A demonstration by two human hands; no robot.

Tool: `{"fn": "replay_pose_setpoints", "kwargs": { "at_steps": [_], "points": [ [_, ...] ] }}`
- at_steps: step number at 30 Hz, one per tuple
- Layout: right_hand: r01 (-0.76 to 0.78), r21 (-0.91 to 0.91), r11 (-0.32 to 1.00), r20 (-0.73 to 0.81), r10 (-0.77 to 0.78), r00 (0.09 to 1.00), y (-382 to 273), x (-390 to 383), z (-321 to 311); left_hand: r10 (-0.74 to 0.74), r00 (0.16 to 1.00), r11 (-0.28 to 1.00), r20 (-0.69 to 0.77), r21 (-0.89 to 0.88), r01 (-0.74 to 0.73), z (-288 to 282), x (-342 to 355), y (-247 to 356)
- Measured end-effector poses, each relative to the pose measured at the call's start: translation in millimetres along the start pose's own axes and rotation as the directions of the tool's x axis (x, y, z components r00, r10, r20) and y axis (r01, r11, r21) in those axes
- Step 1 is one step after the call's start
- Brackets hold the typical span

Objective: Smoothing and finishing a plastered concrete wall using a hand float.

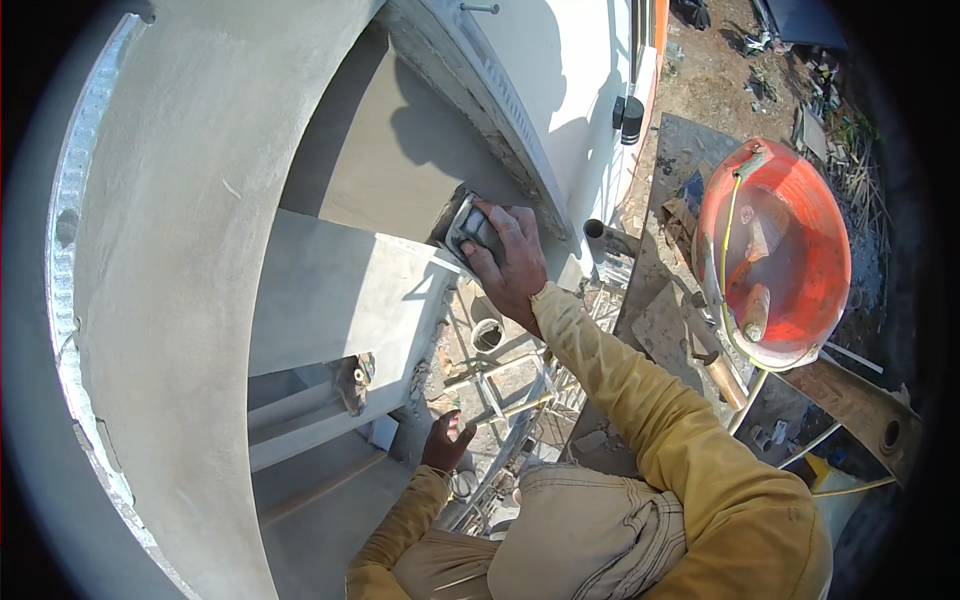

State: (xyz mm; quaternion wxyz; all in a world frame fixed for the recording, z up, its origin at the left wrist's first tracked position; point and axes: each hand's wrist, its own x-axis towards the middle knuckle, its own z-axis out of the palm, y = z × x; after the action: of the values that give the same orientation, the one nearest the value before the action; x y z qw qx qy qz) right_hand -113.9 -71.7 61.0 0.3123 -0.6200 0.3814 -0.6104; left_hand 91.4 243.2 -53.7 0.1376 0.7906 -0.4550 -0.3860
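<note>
My right hand (515, 262) grips a dark hand float (470, 228) by its back. The float lies against the smooth grey plastered surface (400, 170), near the lower end of a rough raised edge (480, 100). The float's working face is hidden. Lower down, my left hand (447, 442) is held out with its fingers apart and nothing visible in it. It is nearest to a plastered ledge (385, 432); whether it touches the ledge I cannot tell.
An orange bucket (840, 240) with cloudy water and tools inside stands at right on a platform. Beside it lie a wooden-handled trowel (722, 375) and a long brown metal bar (850, 410). Scaffold poles (490, 395) show far below. A black wall lamp (630, 120) juts from the white wall.
</note>
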Motion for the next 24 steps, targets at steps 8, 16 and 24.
{"fn": "replay_pose_setpoints", "kwargs": {
  "at_steps": [8,16,24],
  "points": [
    [0.145,0.082,0.986,-0.256,-0.119,0.959,-85.8,91.7,13.4,-0.11,0.991,0.994,0.079,0.018,0.109,-2.6,-4.4,-14.4],
    [-0.108,-0.001,0.994,-0.131,0.107,0.986,-26.7,50.2,-7.6,-0.095,0.989,0.989,0.115,0.124,0.08,-11.1,-10.9,-14.8],
    [-0.546,-0.064,0.836,0.302,0.537,0.787,-7.7,-50.6,-78.5,-0.036,0.995,0.999,0.097,-0.033,0.039,4.0,12.5,-11.3]
  ]
}}
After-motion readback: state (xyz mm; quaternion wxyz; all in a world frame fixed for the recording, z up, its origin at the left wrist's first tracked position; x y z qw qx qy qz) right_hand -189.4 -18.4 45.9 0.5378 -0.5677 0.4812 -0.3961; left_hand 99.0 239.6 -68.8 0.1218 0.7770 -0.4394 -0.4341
